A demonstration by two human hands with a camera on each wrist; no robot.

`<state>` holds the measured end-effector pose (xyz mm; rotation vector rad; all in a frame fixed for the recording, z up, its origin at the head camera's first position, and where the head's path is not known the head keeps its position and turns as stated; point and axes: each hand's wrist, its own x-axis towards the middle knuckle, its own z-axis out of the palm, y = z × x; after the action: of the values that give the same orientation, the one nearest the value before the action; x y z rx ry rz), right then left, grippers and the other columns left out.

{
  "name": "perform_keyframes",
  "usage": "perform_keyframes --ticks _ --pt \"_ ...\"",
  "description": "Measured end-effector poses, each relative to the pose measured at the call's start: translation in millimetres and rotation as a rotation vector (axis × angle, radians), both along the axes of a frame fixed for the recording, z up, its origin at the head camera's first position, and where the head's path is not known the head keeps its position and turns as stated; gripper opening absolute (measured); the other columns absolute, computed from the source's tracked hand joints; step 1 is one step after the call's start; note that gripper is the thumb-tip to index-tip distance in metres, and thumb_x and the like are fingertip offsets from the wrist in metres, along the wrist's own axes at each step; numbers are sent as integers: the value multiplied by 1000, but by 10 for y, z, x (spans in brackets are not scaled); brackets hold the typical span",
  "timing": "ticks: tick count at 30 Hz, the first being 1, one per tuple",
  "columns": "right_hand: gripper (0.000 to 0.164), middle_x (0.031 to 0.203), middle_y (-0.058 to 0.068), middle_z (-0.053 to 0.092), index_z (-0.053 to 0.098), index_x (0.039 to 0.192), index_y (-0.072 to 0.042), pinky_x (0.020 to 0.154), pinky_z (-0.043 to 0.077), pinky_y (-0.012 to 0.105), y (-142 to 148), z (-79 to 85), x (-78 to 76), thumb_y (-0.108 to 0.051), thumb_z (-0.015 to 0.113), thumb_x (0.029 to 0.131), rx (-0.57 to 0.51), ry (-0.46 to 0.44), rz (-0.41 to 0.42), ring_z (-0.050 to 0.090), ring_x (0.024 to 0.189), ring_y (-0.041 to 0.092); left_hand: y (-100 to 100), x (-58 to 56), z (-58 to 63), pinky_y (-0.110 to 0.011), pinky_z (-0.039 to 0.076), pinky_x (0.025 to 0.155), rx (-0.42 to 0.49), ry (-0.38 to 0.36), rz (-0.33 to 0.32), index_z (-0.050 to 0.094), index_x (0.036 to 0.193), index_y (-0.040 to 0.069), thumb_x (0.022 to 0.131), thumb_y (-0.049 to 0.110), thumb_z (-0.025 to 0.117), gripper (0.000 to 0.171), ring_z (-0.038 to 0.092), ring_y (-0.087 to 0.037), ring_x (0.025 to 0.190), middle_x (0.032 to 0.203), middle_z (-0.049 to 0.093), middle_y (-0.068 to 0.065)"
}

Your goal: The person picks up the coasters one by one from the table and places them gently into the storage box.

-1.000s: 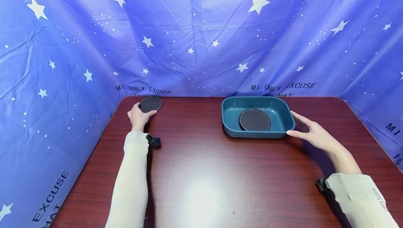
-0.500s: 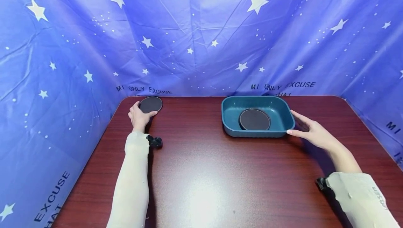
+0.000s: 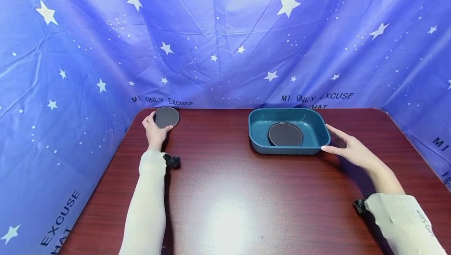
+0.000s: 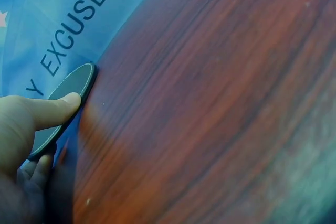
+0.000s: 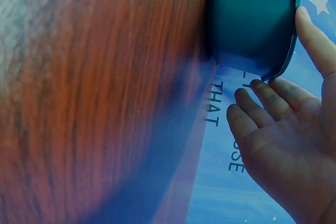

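At the far left corner of the table, my left hand (image 3: 155, 132) pinches a round dark coaster (image 3: 167, 117). The left wrist view shows the thumb over the stitched top face of this coaster (image 4: 73, 83) and fingers beneath it, with the disc tilted. My right hand (image 3: 352, 151) has its fingers and thumb extended at the right end of a teal rectangular basin (image 3: 285, 151). Seen from the right wrist, the thumb and fingertips are right at the rim of the basin (image 5: 252, 19). Inside the basin lies another dark round coaster (image 3: 285, 134).
The reddish-brown wooden table (image 3: 218, 184) has rounded back corners. A blue curtain (image 3: 218, 43) with white stars and printed letters hangs along the back and both sides, right at the table edges. Bright glare shows on the table's front middle.
The left hand has lifted and tilted the coaster slightly, and it sits a little further left in the head view. The right hand and the basin have stayed in place.
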<state>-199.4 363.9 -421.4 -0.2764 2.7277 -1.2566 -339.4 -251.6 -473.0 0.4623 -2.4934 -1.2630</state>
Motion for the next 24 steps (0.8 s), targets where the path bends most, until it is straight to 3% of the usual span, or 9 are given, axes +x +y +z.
perform_keyframes --ticks 6,12,15,18,21,24 --pt "84 161 29 23 16 160 -10 88 29 -10 -3 9 6 -24 68 96 13 -14 -2 26 142 55 -85 6 -4 -47 29 123 38 8 5 25 156 10 83 6 79 90 35 -38 144 158 28 -21" --pt "82 160 30 24 18 160 -9 89 29 -9 3 -22 0 -20 67 96 -3 9 4 27 141 56 -135 49 0 -43 43 109 157 -11 32 25 156 15 86 6 75 86 56 -34 123 143 49 -19" --pt "82 160 30 24 18 160 -8 89 28 -10 5 -17 2 -19 68 95 -7 17 5 26 141 55 -141 61 -7 -34 47 98 160 -12 47 29 155 15 87 7 75 83 62 -23 109 131 55 -17" --pt "82 161 29 24 18 160 -9 88 27 -10 -1 -4 8 -20 68 95 -5 21 5 25 142 55 -154 69 3 -19 47 84 186 -7 62 32 154 14 87 5 74 79 60 -5 89 122 59 -13" --pt "82 162 28 22 17 160 -11 88 27 -10 -12 4 13 -24 67 96 2 13 4 24 143 54 -167 70 33 -11 50 70 346 22 60 34 153 13 88 -3 69 76 56 6 74 114 58 -9" --pt "83 163 26 21 16 161 -13 87 27 -10 -10 7 27 -27 67 96 6 0 -4 23 144 53 -168 73 69 -10 56 64 510 46 50 34 154 13 88 -12 65 77 60 5 66 107 55 -6"
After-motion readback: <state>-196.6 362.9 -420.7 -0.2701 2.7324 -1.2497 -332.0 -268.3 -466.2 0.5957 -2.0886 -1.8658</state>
